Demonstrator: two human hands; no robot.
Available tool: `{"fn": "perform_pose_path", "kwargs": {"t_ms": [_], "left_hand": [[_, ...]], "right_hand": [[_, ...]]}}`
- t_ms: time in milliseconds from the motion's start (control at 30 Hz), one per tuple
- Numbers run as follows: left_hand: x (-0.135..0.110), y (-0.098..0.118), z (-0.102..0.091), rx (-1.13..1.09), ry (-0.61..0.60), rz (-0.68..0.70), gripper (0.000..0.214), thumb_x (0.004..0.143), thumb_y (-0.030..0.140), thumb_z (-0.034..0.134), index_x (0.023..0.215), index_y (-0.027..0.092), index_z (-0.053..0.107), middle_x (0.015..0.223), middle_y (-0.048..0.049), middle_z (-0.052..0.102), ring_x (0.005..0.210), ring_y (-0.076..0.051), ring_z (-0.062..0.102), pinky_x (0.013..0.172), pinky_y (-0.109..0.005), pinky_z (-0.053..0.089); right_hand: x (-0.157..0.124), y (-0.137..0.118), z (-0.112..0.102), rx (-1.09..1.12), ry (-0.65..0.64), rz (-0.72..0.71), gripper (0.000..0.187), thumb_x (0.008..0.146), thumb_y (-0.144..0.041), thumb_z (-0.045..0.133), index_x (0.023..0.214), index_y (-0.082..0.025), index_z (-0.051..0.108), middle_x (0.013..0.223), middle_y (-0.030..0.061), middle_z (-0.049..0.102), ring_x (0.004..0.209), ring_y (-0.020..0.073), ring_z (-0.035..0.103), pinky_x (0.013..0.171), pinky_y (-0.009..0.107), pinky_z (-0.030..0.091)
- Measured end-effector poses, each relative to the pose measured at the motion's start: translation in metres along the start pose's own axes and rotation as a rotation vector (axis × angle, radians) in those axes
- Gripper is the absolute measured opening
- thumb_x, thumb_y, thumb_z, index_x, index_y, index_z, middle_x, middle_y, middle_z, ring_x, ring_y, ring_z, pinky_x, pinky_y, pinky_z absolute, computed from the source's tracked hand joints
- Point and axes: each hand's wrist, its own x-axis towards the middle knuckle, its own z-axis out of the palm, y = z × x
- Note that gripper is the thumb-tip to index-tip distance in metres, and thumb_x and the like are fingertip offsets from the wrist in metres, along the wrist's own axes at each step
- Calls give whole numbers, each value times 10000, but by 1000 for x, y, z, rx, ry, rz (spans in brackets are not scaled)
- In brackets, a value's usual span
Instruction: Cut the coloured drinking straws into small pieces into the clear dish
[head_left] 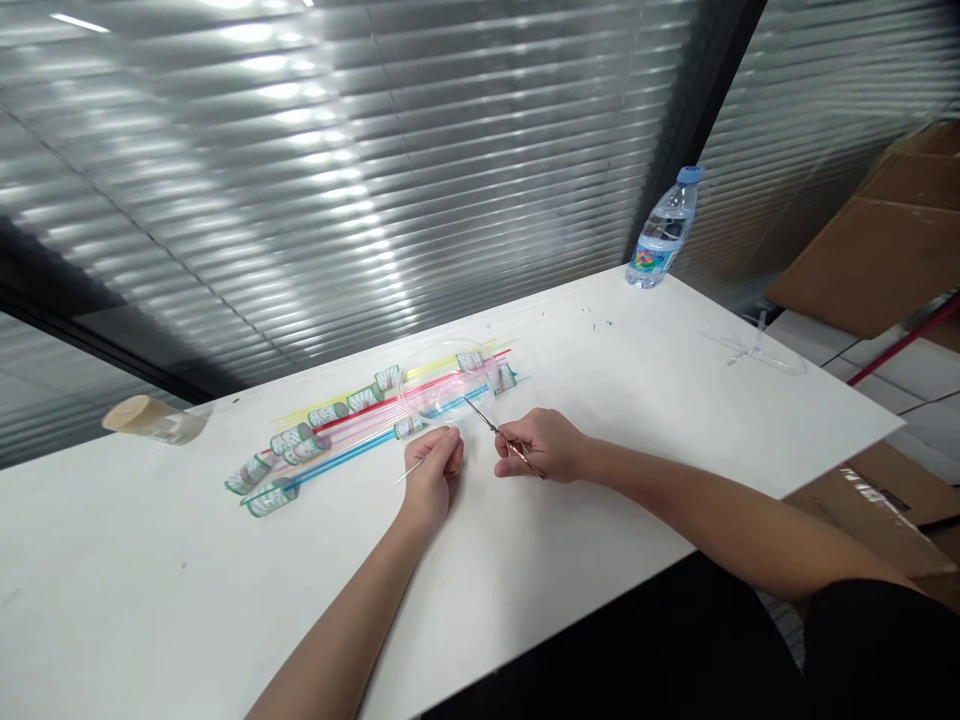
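Note:
My left hand [429, 475] is closed around a thin whitish stick [408, 471], whose end pokes out to the left. In my right hand [549, 444] are scissors [486, 417] with copper-coloured handles, their blades pointing up and left. The blade tips overlap the near edge of a clear round dish [403, 392], apart from my left fingers. Long coloured strips lie under and beside the dish: blue strips [352, 454], red strips [349, 412] and yellow strips [431, 372]. Several labelled green-and-white wraps, such as one wrap [268, 497], sit around the strips.
A water bottle [664, 235] with a blue cap stands at the table's far right corner. A beige-lidded container [146, 418] is at the left. Tiny blue bits [609, 323] and a clear plastic piece [761, 350] lie on the white table [637, 400]. Cardboard boxes [881, 235] are at the right.

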Motion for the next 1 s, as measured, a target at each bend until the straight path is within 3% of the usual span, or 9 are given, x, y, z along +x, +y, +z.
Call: {"fn": "perform_pose_path", "kwargs": {"t_ms": [1000], "left_hand": [[0, 3, 2, 63, -25, -36, 491, 778, 471, 635, 460, 169, 414, 467, 52, 287, 467, -61, 220, 487, -275, 123]], "right_hand": [[1, 2, 1, 41, 14, 15, 444, 782, -630, 598, 687, -198, 561, 489, -65, 503, 497, 100, 455, 539, 225, 317]]}}
